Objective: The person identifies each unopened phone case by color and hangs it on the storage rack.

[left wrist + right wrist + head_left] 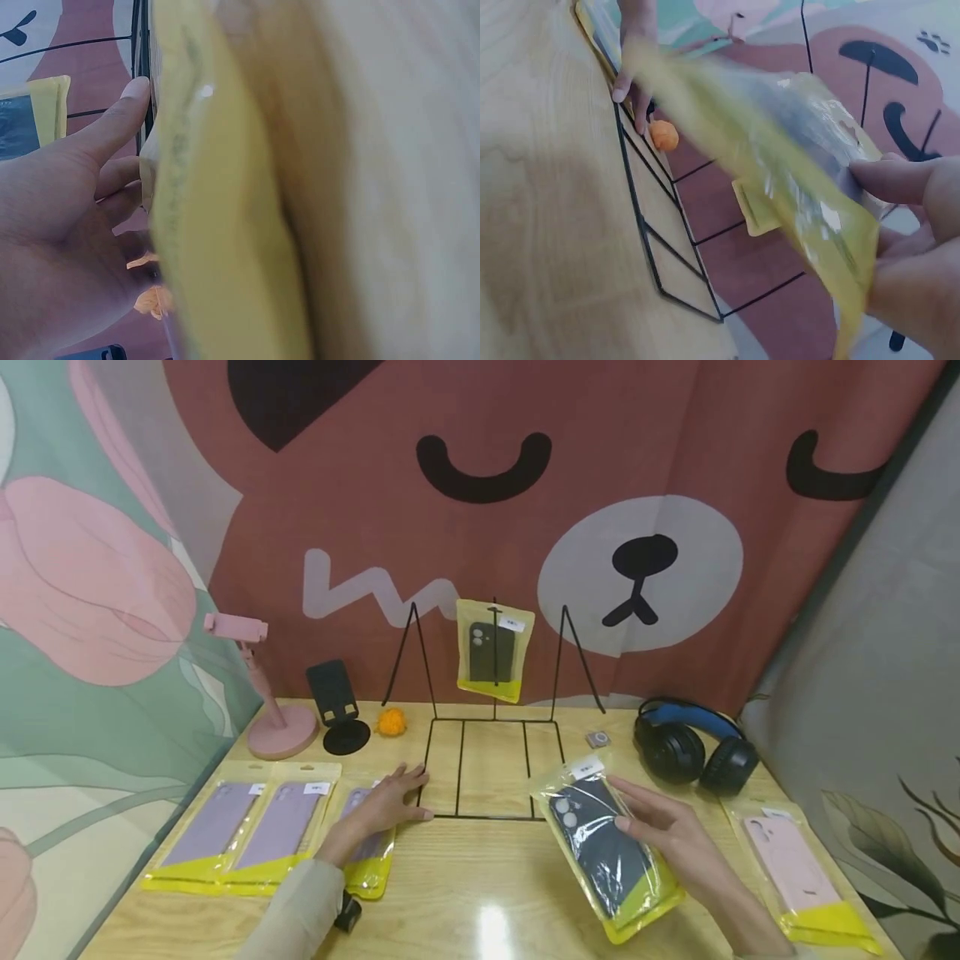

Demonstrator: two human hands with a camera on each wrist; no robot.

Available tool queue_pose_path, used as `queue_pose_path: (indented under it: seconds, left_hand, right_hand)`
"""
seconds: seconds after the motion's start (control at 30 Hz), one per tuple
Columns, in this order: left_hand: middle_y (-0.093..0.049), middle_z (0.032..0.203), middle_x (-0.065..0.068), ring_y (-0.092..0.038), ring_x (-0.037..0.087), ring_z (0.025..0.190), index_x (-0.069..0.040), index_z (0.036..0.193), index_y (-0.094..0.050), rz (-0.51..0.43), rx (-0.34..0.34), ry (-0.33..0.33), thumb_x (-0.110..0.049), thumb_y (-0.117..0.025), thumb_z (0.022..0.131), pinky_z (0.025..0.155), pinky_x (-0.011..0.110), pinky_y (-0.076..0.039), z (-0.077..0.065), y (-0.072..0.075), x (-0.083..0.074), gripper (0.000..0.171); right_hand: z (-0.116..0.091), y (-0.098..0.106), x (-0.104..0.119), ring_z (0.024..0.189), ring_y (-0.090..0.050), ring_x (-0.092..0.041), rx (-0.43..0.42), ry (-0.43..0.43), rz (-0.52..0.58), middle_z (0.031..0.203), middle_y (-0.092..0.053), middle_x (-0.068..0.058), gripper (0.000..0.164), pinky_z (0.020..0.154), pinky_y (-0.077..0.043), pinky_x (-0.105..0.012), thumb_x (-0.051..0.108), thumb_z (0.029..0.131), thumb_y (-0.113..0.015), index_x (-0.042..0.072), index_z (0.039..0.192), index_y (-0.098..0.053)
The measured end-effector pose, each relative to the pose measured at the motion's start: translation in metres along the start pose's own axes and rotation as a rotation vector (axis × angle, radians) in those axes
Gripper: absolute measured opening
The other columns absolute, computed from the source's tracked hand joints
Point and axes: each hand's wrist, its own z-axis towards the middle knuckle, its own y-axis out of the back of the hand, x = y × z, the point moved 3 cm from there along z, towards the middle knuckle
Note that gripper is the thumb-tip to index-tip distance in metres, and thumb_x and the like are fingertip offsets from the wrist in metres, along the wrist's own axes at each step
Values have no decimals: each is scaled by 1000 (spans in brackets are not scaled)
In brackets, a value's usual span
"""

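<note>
My right hand (675, 839) grips a clear, yellow-edged package holding a dark phone case (596, 847), thumb across its front and fingers behind, tilted above the wooden table (442, 885). Near the table's right edge lies a package with a pink case (798, 868).

My left hand (382, 810) holds nothing that I can see; its fingers are loosely spread at the left side of a black wire rack (487, 817), the thumb reaching its frame. Under that hand lies a package with a purple case (372, 850), partly hidden by my fingers and wrist; two more purple-case packages (281, 827) lie side by side to its left.

Farther back, another dark-case package (480, 656) hangs on the rack's middle prong. To the right of the rack sit a small square object (597, 740) and black-and-blue headphones (678, 747). To the left are an orange fuzzy ball (391, 722), a black phone stand (332, 689) and a pink stand (281, 735). Behind everything hangs a curtain (480, 543) printed with a sleepy bear face.
</note>
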Motion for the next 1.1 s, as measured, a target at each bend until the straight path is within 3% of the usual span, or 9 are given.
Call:
queue_pose_path:
  seconds: [0.13,0.2,0.27,0.5,0.6,0.77,0.9,1.0,1.1]
  left_hand:
    - [-31,154,11,-15,39,144,-3,143,-45,3,2,3,-35,-74,83,114,57,-16,1,-1,1,73]
    - [-32,154,11,-16,40,144,-3,142,-46,6,0,4,-35,-74,83,114,57,-16,2,-1,1,73]
    - [-32,154,10,-17,40,144,-4,142,-46,17,-4,6,-36,-74,83,113,57,-17,2,-2,2,73]
    - [-32,155,8,-18,40,143,-4,143,-46,20,-10,5,-37,-74,83,112,59,-18,2,-3,4,74]
    - [-31,155,8,-17,40,144,-4,143,-45,17,-9,2,-35,-74,84,113,58,-17,2,-4,3,73]
    - [-31,155,10,-16,39,144,-4,143,-45,17,2,-6,-36,-73,84,114,57,-16,3,-6,3,73]
    - [-32,154,10,-17,40,143,-5,143,-46,27,4,-9,-37,-74,84,113,58,-17,3,-5,4,73]
    - [-31,155,9,-17,40,144,-6,143,-46,29,1,-1,-37,-74,83,113,59,-18,3,-4,4,73]
    - [-31,155,8,-17,40,144,-6,143,-45,25,1,5,-36,-74,83,112,59,-18,2,-3,4,73]
  right_hand:
    - [10,-12,9,124,-49,-13,87,135,-25,138,-53,-10,42,94,-44,-21,15,93,-63,11,135,-58]
    - [14,-18,13,118,-52,-8,88,186,-49,128,-59,-7,37,91,-46,-22,14,93,-64,11,129,-63]
    - [19,-25,20,109,-52,-8,59,221,-56,119,-60,-6,34,83,-49,-23,14,92,-65,12,126,-66]
    - [36,-56,60,104,-49,-15,-90,390,32,111,-55,-8,35,81,-49,-17,3,88,-68,7,122,-67]
    - [44,-65,77,91,-47,-15,-124,451,12,107,-54,-6,35,66,-43,-17,1,87,-69,7,121,-68]
    - [56,-75,91,78,-44,-17,-152,421,-22,108,-56,-8,35,56,-33,-26,1,87,-69,5,122,-67]
    - [61,-78,91,97,-49,-19,-148,374,-18,117,-57,-5,34,65,-40,-22,6,88,-69,10,122,-68]
    - [66,-80,90,103,-48,-19,-137,376,-8,118,-56,-2,34,68,-41,-23,11,89,-70,15,123,-68]
    - [69,-82,89,88,-48,-21,-129,410,6,114,-57,-4,34,59,-36,-25,13,89,-70,16,123,-68]
